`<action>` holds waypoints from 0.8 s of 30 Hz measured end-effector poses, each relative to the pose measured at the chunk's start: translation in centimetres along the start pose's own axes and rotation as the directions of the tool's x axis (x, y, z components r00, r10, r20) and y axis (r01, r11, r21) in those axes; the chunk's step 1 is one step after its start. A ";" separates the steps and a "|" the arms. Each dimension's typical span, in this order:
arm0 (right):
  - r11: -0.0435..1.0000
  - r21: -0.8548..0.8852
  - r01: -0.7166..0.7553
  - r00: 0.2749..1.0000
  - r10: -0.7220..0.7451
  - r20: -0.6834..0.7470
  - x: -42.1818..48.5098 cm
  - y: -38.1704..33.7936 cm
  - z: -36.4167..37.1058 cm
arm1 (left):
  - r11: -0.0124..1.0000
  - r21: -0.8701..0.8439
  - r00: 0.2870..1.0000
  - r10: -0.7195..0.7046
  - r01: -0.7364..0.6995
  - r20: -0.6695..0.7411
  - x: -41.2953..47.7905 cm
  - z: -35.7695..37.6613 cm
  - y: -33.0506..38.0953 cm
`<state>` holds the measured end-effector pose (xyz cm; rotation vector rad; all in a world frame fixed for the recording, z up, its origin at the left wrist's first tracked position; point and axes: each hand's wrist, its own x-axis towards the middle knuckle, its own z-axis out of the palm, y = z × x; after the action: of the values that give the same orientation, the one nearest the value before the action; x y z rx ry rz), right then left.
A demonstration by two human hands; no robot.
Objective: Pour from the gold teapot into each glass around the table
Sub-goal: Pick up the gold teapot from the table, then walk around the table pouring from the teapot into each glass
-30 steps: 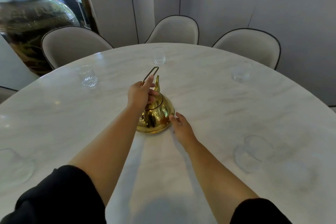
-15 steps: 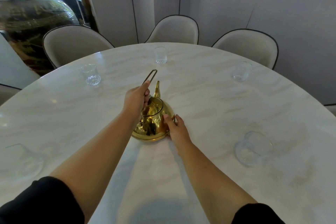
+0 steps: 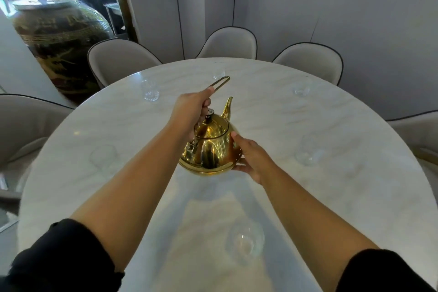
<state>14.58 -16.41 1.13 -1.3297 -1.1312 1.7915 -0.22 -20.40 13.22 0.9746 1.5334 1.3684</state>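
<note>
The gold teapot (image 3: 211,147) hangs above the round white marble table (image 3: 331,187), spout pointing away from me. My left hand (image 3: 189,114) grips its thin wire handle. My right hand (image 3: 253,159) cups the pot's right side, thumb under the base edge, fingers on the body. Clear glasses stand around the table: one near me (image 3: 245,242), one at the right (image 3: 308,152), one at the left (image 3: 103,155), and three at the far side (image 3: 149,91), (image 3: 218,71), (image 3: 301,87).
Beige chairs ring the table's far side (image 3: 228,42), (image 3: 118,59), (image 3: 312,59), with more at the left edge (image 3: 21,121) and right edge (image 3: 417,130). A large dark ornamented jar (image 3: 59,38) stands behind the left chairs. Grey panelled walls close the back.
The teapot has come up off the table and moved nearer to me. My right hand has shifted from touching its side to cupping it. The view has tilted down, showing the near glass.
</note>
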 end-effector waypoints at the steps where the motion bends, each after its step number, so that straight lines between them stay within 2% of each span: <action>1: 1.000 0.000 0.005 1.000 -0.005 0.008 -2.0 -0.1 0.4 | 1.000 0.013 1.000 0.005 -0.005 0.007 -1.7 -0.6 0.7; 7: 0.999 -0.005 0.046 0.997 -0.046 0.065 -13.2 1.2 2.6 | 1.000 0.017 0.998 0.024 -0.025 0.050 -11.5 -3.1 2.8; 12: 1.000 -0.004 0.008 0.995 -0.007 0.095 -19.3 4.5 3.4 | 0.998 0.065 0.995 0.008 -0.014 0.100 -18.0 -4.7 1.9; 17: 0.998 -0.068 -0.018 0.992 0.026 0.126 -22.2 8.3 2.7 | 0.994 0.104 0.988 -0.036 0.020 0.147 -21.7 -5.4 0.3; 24: 0.997 -0.037 -0.072 0.980 0.077 0.183 -23.5 13.7 1.9 | 0.980 0.159 0.975 -0.147 0.121 0.166 -24.0 -5.2 -3.3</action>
<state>19.74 -43.06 -1.18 -1.2586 -1.2247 1.9930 3.10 -44.96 12.34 1.0334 1.5518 1.0567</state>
